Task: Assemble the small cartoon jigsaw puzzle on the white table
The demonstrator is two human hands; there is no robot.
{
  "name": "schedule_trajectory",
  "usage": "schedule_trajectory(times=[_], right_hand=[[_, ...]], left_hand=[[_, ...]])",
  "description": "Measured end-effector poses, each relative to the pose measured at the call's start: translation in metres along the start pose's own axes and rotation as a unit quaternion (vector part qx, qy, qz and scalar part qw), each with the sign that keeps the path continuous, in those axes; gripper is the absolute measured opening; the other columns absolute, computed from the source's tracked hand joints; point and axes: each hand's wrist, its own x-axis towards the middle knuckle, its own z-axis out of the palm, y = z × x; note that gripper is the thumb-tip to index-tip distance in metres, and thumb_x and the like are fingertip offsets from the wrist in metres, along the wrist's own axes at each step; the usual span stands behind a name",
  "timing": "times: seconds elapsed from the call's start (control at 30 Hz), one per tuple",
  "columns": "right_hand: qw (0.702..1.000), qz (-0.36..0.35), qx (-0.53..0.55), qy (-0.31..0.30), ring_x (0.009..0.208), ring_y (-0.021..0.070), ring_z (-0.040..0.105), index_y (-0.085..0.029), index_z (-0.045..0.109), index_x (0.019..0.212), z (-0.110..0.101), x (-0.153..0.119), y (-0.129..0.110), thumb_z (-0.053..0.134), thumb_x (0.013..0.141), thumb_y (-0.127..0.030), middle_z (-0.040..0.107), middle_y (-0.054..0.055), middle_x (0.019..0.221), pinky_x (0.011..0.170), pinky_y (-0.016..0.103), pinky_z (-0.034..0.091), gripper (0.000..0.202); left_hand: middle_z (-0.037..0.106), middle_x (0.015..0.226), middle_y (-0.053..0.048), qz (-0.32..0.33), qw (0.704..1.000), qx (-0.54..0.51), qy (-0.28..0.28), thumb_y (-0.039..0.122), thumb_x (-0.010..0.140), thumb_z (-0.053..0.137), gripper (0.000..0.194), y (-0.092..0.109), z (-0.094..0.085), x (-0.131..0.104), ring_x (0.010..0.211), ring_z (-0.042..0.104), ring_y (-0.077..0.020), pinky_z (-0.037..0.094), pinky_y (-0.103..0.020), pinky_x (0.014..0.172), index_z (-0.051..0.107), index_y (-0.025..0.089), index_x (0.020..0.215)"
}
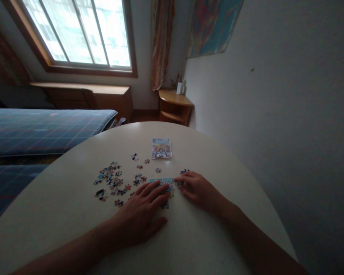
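Note:
A partly joined jigsaw puzzle [163,180] with a light blue top edge lies flat on the table. My left hand [145,210] rests palm down over its lower left part, fingers spread, hiding much of it. At the puzzle's right edge is my right hand [197,191], its fingers drawn together at a small jigsaw piece [178,184], largely covered by them. Another few pieces [185,171] lie just beyond the right knuckles. Left of the puzzle spreads a loose heap of jigsaw pieces [110,177], with several single ones nearer to it.
A printed picture packet [161,148] with a penguin-like figure lies behind the puzzle on the round white table [218,236]. A plaid-covered bed [46,130] stands to the left and a white wall [289,133] to the right. A corner shelf [174,98] is beyond the table.

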Motion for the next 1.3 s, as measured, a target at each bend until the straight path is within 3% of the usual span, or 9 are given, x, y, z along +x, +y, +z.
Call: schedule_trajectory(times=[0.67, 1.3], right_hand=[[0.996, -0.053, -0.062, -0.033, 0.102, 0.0235, 0.061, -0.022, 0.063, 0.130, -0.0038, -0.0021, -0.0014, 0.054, 0.092, -0.016, 0.067, 0.011, 0.108, 0.091, 0.039, 0.048, 0.039], [0.996, -0.061, -0.066, -0.020, 0.100, 0.0229, 0.063, -0.022, 0.067, 0.121, -0.0042, -0.0022, -0.0029, 0.059, 0.090, -0.018, 0.068, 0.010, 0.106, 0.089, 0.038, 0.048, 0.032]], left_hand=[[0.035, 0.158, -0.002, 0.000, 1.000, 0.005, -0.005, 0.038, 0.094, 0.054, 0.055, -0.0017, 0.0020, -0.0010, 0.145, 0.029, -0.0300, 0.025, -0.054, 0.118, 0.039, 0.028, 0.146], [0.035, 0.158, -0.002, -0.001, 1.000, 0.002, -0.007, 0.038, 0.093, 0.054, 0.055, -0.0011, 0.0004, -0.0005, 0.145, 0.029, -0.0304, 0.025, -0.054, 0.118, 0.040, 0.027, 0.145]])
